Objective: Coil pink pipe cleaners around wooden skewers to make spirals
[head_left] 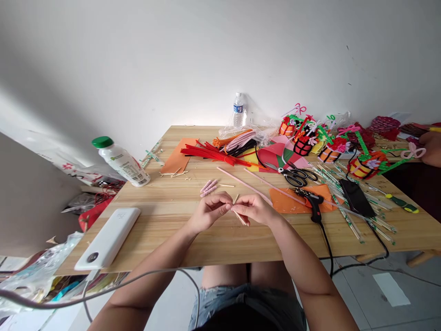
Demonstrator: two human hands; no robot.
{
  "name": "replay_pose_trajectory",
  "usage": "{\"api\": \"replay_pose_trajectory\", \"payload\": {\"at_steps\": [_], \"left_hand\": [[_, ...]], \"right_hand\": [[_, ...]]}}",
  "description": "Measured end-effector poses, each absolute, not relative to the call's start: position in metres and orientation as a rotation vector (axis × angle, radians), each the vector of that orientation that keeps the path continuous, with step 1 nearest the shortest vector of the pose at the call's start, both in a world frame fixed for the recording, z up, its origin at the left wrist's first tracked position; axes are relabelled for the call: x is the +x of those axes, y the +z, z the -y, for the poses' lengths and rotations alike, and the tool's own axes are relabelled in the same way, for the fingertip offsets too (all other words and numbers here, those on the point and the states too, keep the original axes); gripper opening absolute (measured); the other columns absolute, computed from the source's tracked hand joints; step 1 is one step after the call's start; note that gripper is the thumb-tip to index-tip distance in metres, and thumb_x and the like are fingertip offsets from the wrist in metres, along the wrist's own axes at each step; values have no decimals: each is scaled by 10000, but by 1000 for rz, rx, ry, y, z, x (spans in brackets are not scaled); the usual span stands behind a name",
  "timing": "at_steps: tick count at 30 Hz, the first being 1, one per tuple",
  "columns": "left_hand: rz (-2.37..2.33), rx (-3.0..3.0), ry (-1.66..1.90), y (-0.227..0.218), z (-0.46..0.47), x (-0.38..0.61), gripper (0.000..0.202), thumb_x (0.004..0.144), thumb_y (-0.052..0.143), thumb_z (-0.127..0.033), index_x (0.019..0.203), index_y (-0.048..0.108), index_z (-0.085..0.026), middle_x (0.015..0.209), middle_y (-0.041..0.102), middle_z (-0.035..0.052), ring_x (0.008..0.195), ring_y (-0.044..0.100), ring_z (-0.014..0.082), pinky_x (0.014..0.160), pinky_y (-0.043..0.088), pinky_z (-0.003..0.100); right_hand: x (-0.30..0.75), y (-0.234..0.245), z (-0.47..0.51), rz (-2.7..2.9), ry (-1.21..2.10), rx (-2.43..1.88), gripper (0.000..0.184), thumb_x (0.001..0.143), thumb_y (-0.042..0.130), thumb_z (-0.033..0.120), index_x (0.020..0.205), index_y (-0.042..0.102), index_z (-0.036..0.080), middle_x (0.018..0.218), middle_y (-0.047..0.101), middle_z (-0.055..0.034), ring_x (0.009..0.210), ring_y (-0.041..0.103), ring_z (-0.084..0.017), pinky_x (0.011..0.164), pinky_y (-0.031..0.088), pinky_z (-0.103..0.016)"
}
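Observation:
Over the middle of the wooden table (161, 216), my left hand (209, 210) and my right hand (254, 208) meet fingertip to fingertip. Both are closed in a pinch on a short thin wooden stick (238, 214) that pokes out between them. A long pink pipe cleaner (243, 183) runs from my right hand away toward the far side of the table. Two short pink coiled pieces (208, 187) lie just beyond my left hand.
A white power bank (108, 237) and a green-capped bottle (121, 162) sit at left. Scissors (298, 175), a black glue gun (313, 203) on orange foam and a phone (356, 197) lie at right. Pipe cleaners, small craft baskets and a water bottle (238, 109) crowd the back. Another person's hand (430, 147) rests at far right.

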State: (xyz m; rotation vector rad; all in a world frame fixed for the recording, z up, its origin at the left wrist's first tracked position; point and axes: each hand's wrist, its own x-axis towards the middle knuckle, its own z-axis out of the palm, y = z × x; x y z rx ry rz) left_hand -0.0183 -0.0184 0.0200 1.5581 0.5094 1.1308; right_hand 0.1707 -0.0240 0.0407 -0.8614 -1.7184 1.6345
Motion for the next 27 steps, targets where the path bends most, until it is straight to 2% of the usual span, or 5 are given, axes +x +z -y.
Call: {"api": "replay_pose_trajectory", "payload": {"at_steps": [6,11,14,19,27], "left_hand": [[-516,1445,1097,13,17,-17,183,814,666,-329,811,651,-147,764,578,27,691,527,127,653,442,271],[-700,1349,1063,14,15,-13,331,696,754,-436,780,623,-145,720,575,2,629,500,108,593,418,243],[-802,1343,1033,16,15,-11,353,667,767,-452,684,600,-141,594,518,-29,548,441,88,532,357,223],[-746,1316,1015,12,14,-15,343,684,755,-452,674,613,-140,576,500,-27,519,392,80,504,296,222],[-512,1277,1068,6,17,-17,230,750,728,-359,722,639,-148,674,543,2,625,474,114,611,393,260]], "right_hand": [[167,39,26,1702,1536,-856,272,828,595,386,698,601,147,473,515,42,397,448,-83,408,344,-210],[163,36,29,1948,761,-893,200,811,581,251,633,584,161,566,506,14,527,418,-90,507,336,-226],[163,35,28,2052,535,-860,236,832,552,215,602,554,165,563,482,14,525,378,-92,519,321,-238],[170,39,28,2036,859,-800,186,866,561,264,746,644,149,649,577,-13,560,483,-98,526,374,-224],[165,34,28,1671,1642,-786,329,839,606,453,754,598,136,472,525,46,382,455,-76,391,346,-197]]}}
